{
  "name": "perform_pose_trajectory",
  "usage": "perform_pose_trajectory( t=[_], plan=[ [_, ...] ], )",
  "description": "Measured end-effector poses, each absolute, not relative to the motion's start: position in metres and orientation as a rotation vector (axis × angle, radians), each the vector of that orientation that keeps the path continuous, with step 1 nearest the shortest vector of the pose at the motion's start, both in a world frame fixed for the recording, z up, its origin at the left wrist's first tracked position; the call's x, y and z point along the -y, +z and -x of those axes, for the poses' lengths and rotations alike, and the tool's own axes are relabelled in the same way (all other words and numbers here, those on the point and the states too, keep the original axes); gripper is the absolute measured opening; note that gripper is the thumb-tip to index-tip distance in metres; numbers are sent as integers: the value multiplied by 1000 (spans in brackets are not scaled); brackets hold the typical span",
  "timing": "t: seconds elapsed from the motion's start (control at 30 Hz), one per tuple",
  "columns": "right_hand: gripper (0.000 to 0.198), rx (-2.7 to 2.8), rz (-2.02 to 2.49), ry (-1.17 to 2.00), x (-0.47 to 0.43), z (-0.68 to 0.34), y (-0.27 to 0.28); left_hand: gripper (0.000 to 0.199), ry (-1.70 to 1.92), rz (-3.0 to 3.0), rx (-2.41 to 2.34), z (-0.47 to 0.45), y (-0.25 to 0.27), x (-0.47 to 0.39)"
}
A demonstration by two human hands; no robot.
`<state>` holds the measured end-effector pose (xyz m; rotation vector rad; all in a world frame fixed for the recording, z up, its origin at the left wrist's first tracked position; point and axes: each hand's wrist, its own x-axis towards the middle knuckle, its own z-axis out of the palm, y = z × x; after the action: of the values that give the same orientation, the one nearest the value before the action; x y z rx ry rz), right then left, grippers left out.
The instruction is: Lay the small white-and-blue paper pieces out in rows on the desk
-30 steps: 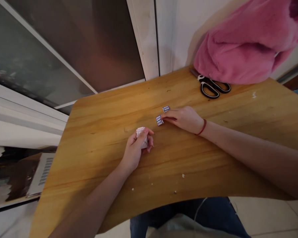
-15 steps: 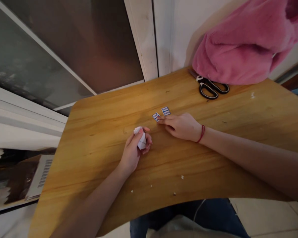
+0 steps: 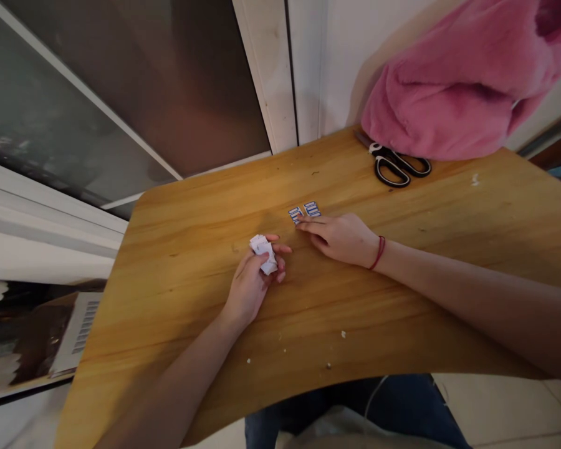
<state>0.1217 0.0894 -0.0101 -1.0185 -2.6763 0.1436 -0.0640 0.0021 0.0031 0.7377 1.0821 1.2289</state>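
While left hand (image 3: 249,287) grips white papers (image 3: 266,260), right hand (image 3: 351,241) touches blue-marked card (image 3: 293,213).

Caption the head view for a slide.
Left hand holds white paper slips; right hand touches one of two blue-patterned paper pieces on a wooden table.

One blue-marked card (image 3: 293,213) partly under the fingers (image 3: 311,222) of the right hand (image 3: 348,240), pink cloth (image 3: 449,93) cut off at top.

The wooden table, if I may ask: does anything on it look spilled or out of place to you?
Yes, mildly: a few small pale bits lie scattered on the near part of the wooden table, like stray debris; they are too small to identify.
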Motion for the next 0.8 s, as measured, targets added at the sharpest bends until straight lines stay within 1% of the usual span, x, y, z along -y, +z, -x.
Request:
perform_pose_trajectory(
  t=[0.13,0.2,0.27,0.33,0.47,0.53,0.7,0.8],
  plan=[
    [38,2463,983,235,-84,-121,-7,23,1199,-776,-1100,63,4,-3],
    [31,2269,943,362,-77,-120,-5,24,1193,-785,-1083,63,3,-2],
    [21,2098,902,575,-66,-117,-4,25,1204,-790,-1065,62,1,-2],
    [16,1940,895,882,-54,-111,-3,25,1238,-815,-1052,61,0,-2],
    [26,1694,753,1600,-34,-99,-5,27,1231,-862,-1035,62,1,-4],
    [31,1612,638,1849,-30,-96,-7,30,1167,-846,-1037,63,5,-5],
    [40,1450,621,2040,-42,-98,-8,37,1066,-827,-1060,61,20,-9],
    [41,1380,558,2245,-54,-100,-6,39,1024,-852,-1119,54,25,-12]
  ],
)
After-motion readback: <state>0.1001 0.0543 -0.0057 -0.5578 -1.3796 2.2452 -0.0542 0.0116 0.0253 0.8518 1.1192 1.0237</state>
